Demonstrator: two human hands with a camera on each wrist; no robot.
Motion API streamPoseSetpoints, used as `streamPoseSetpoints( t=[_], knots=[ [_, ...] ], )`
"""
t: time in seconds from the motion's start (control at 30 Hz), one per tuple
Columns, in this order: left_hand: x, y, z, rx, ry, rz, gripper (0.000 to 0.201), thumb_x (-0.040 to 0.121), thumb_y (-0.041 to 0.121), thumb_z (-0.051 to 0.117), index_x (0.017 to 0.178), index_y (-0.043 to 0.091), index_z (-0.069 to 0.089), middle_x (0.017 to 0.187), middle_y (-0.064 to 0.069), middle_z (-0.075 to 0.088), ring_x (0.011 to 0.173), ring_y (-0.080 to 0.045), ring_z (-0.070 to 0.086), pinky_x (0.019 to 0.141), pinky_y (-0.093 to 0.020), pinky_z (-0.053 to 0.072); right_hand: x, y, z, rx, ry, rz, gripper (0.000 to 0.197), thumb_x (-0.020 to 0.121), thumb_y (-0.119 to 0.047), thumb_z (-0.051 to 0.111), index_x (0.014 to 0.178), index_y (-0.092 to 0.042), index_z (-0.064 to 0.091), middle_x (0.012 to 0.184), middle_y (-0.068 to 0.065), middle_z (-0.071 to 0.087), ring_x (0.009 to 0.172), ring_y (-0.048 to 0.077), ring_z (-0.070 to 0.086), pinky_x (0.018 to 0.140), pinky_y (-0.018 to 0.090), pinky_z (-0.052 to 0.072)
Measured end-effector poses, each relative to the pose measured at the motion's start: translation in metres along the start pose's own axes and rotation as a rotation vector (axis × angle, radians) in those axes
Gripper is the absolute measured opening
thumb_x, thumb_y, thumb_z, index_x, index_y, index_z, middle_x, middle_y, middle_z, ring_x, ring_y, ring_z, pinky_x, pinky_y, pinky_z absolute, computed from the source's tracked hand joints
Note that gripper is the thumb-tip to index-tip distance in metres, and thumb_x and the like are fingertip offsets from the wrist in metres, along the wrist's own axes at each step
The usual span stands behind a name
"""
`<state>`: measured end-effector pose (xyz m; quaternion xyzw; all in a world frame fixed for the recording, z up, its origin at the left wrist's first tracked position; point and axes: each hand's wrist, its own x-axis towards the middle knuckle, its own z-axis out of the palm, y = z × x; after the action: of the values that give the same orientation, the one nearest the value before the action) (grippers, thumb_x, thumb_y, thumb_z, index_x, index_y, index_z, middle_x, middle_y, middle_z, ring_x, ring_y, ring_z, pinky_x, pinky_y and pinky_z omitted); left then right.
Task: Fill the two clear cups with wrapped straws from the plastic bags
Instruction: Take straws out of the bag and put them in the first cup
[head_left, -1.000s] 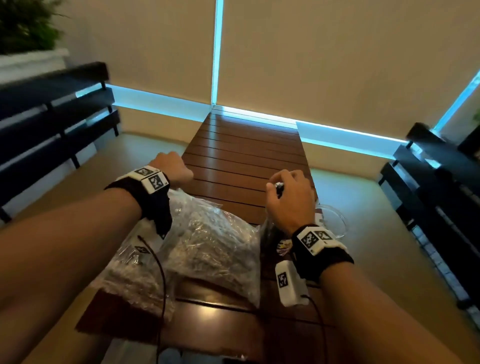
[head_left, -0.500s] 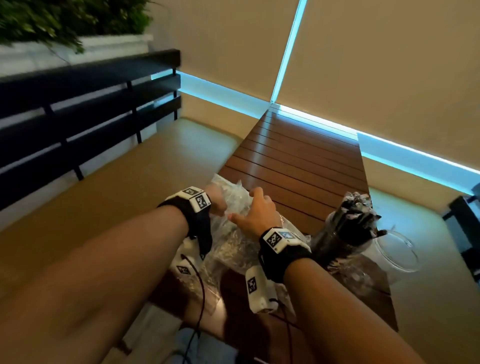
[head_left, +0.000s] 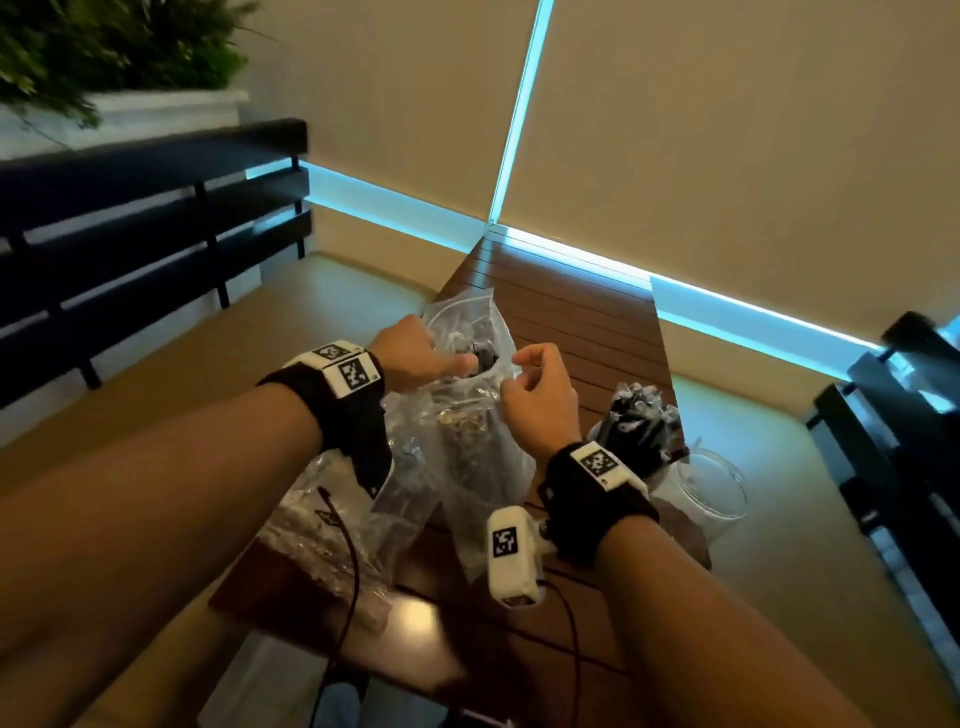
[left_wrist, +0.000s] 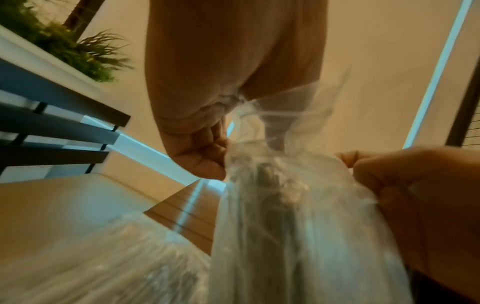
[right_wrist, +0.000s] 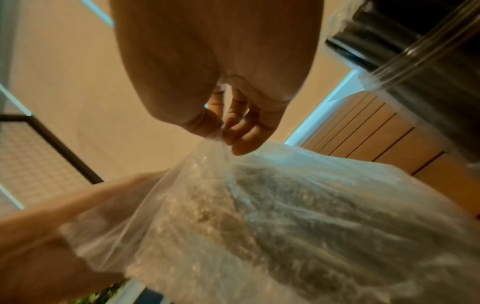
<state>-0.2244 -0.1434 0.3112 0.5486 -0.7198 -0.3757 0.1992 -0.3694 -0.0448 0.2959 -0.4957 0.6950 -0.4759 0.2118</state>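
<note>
A clear plastic bag (head_left: 478, 447) of wrapped straws stands upright on the wooden table (head_left: 582, 322). My left hand (head_left: 415, 353) grips the left side of the bag's mouth, and my right hand (head_left: 540, 384) pinches the right side. The left wrist view shows my left hand (left_wrist: 205, 156) bunching the bag (left_wrist: 285, 216). In the right wrist view, my right hand (right_wrist: 228, 131) pinches the film of the bag (right_wrist: 298, 205). A clear cup (head_left: 641, 431) packed with dark wrapped straws stands to the right. An empty clear cup (head_left: 706, 488) stands beside it.
A second bag of straws (head_left: 322, 525) lies at the table's near left corner. Black slatted benches stand at the left (head_left: 145, 228) and the right (head_left: 893, 426). A planter with greenery (head_left: 104, 57) sits at the upper left. Cables hang from my wrists.
My right hand moved left from the cups to the bag. Both hands lifted the bag's mouth upright and now hold it from either side. The head view shifted left.
</note>
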Motion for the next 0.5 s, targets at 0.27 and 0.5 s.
streamPoseSetpoints(
  t=[0.27, 0.5],
  knots=[
    [-0.022, 0.029, 0.019, 0.155, 0.038, 0.083, 0.019, 0.085, 0.018, 0.062, 0.093, 0.003, 0.071, 0.095, -0.017, 0.071, 0.089, -0.033, 0.067, 0.073, -0.041, 0.059, -0.011, -0.019, -0.023, -0.363, 0.024, -0.481, 0.020, 0.080, -0.001, 0.058, 0.095, -0.015, 0.055, 0.101, -0.001, 0.050, 0.088, 0.013, 0.048, 0.070, 0.012, 0.035],
    [-0.029, 0.025, 0.032, 0.080, 0.020, -0.001, 0.033, 0.092, 0.012, 0.050, 0.122, -0.001, 0.046, 0.116, -0.024, 0.062, 0.104, -0.040, 0.063, 0.077, -0.042, 0.056, -0.016, -0.016, -0.033, -0.965, -0.394, -0.227, 0.016, 0.090, -0.029, 0.062, 0.081, -0.017, 0.058, 0.078, 0.000, 0.054, 0.078, 0.024, 0.059, 0.071, 0.035, 0.053]
  ],
)
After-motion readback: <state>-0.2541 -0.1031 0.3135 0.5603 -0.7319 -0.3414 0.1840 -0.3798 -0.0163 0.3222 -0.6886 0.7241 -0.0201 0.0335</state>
